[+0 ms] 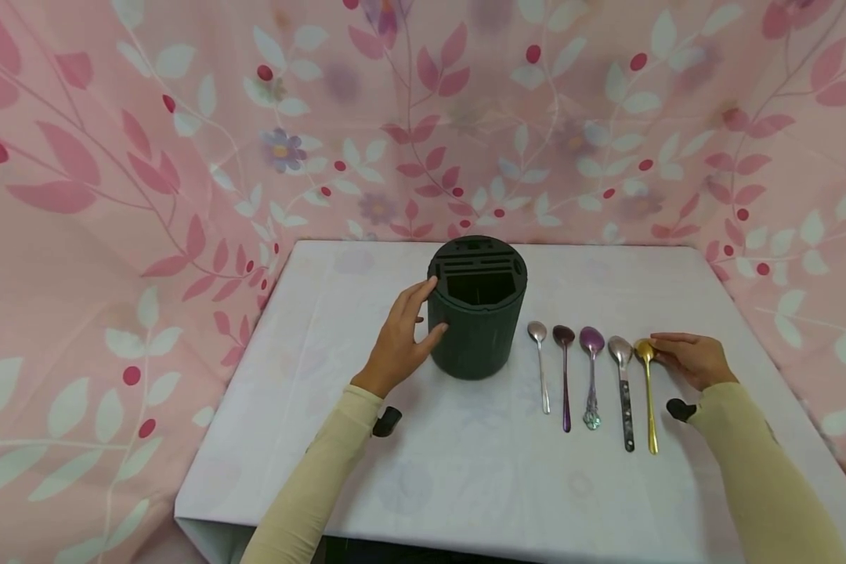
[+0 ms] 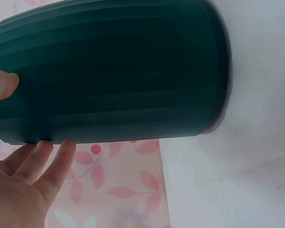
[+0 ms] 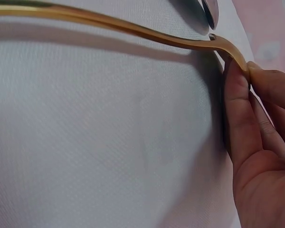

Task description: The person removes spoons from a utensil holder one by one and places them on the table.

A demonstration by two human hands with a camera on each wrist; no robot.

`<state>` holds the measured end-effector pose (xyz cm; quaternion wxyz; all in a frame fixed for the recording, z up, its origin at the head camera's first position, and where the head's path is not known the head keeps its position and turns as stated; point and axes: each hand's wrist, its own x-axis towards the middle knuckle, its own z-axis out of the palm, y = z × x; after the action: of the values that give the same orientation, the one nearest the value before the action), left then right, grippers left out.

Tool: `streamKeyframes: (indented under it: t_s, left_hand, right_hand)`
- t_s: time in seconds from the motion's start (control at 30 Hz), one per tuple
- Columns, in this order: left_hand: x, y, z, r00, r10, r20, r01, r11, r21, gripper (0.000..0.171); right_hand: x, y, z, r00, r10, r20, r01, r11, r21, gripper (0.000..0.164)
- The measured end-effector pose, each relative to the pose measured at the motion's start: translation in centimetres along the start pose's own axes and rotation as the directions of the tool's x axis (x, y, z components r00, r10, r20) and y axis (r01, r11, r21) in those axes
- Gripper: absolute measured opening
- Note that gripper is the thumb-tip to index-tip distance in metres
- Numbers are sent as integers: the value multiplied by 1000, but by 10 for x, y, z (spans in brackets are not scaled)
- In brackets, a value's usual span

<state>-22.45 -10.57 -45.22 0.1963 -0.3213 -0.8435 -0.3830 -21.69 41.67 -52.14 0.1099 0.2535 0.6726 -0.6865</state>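
Note:
A dark green cylindrical utensil holder [image 1: 472,341] with a slotted lid stands upright near the middle of the table. My left hand [image 1: 398,337] touches its left side, thumb on the front and fingers extended along the side; the left wrist view shows the fingertips [image 2: 67,147] right at the green wall [image 2: 123,76]. On the right, my right hand [image 1: 699,362] pinches the bowl end of a gold spoon [image 1: 651,403] between thumb and finger. In the right wrist view, the spoon's gold handle [image 3: 118,29] runs leftward close over the white cloth, its shadow beneath.
Left of the gold spoon, several others lie in a row: a small silver spoon [image 1: 541,364], a dark purple-brown spoon [image 1: 565,376], a purple spoon [image 1: 592,368] with an ornate handle and a silver spoon [image 1: 622,376] with a dark patterned handle. White cloth covers the table [image 1: 423,478].

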Motion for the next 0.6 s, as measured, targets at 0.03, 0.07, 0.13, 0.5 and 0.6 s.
streamKeyframes:
  t_s: [0.03,0.07,0.13,0.5,0.6]
  left_hand:
    - [0,0,0,1000,1,0,-1,1000,1,80]
    - [0,0,0,1000,2,0,-2,1000,4,80]
    - [0,1,0,1000,3,0,-3,1000,3,80]
    - [-3,0,-2,1000,-1,11,1,1000,8,82]
    - [-2,1,-2,1000,2,16,-2,1000,8,81]
  right_hand:
    - [0,0,0,1000,-3,-5,3,1000,-7,15]
    - [1,0,1,1000,-6,-10,6,1000,-13,15]
    - [2,0,1,1000,-18,-19,17,999,-43,15]
    - [-1,3,4,979,-163,-123,110,928,-356,36]
    - [-7,3,5,964,-212,-163,108,867,-487,51]
